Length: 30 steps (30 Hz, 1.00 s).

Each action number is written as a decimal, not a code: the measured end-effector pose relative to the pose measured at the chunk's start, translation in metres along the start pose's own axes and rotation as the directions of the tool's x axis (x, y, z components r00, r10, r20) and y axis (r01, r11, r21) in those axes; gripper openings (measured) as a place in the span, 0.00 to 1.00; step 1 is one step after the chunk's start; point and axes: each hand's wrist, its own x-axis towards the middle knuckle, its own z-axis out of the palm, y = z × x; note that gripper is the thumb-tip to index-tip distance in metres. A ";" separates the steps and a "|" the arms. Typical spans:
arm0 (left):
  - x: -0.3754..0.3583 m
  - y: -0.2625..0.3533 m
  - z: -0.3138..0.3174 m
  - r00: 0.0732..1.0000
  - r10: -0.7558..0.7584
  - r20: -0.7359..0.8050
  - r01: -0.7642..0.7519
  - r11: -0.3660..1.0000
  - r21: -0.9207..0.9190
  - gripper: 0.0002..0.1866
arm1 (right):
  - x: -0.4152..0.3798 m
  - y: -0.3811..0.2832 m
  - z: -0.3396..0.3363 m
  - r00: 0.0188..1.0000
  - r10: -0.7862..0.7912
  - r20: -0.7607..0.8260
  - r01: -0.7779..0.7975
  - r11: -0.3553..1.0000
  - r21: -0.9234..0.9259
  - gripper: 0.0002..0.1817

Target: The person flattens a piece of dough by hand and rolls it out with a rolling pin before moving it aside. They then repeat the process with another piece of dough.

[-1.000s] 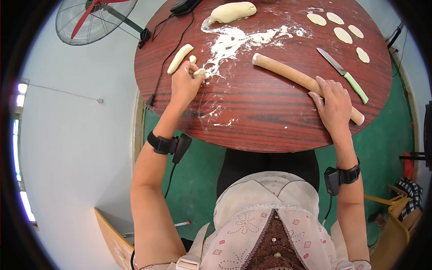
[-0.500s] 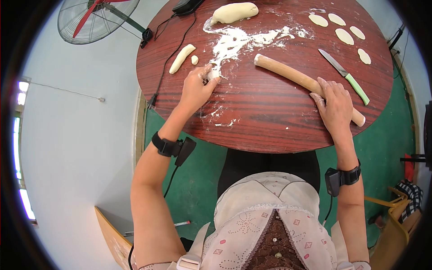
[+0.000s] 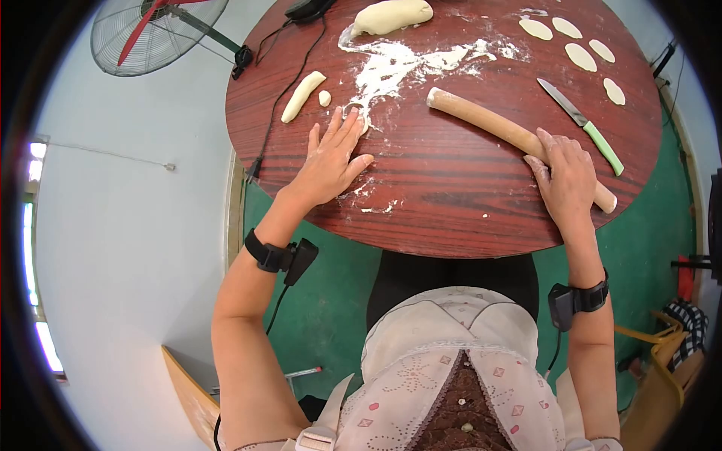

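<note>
My left hand (image 3: 331, 159) lies flat with its fingers stretched out over a small piece of dough (image 3: 365, 125), which shows only at its edge beside the fingertips. Just beyond that hand are a short dough rope (image 3: 304, 96) and a little dough ball (image 3: 325, 98). On the right, my right hand (image 3: 565, 177) is wrapped round the near end of a wooden rolling pin (image 3: 485, 119), which rests slantwise on the table. White flour (image 3: 391, 71) is spread across the tabletop, up to my left fingertips.
A large dough lump (image 3: 392, 16) sits at the far side of the round table (image 3: 436, 214). Several flat dough rounds (image 3: 580, 57) lie at the far right. Near the pin is a green-handled knife (image 3: 583, 124). A black cord (image 3: 292, 84) runs along the left, towards a fan (image 3: 154, 34).
My left hand has gone from curled fingers around the small dough piece to a flat palm over it. My right hand keeps its hold on the rolling pin.
</note>
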 end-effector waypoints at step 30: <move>0.018 0.004 -0.019 0.994 -0.067 0.088 0.058 0.993 0.101 0.44 | 0.001 -0.002 -0.003 1.000 0.001 -0.001 -0.001 1.000 0.014 0.21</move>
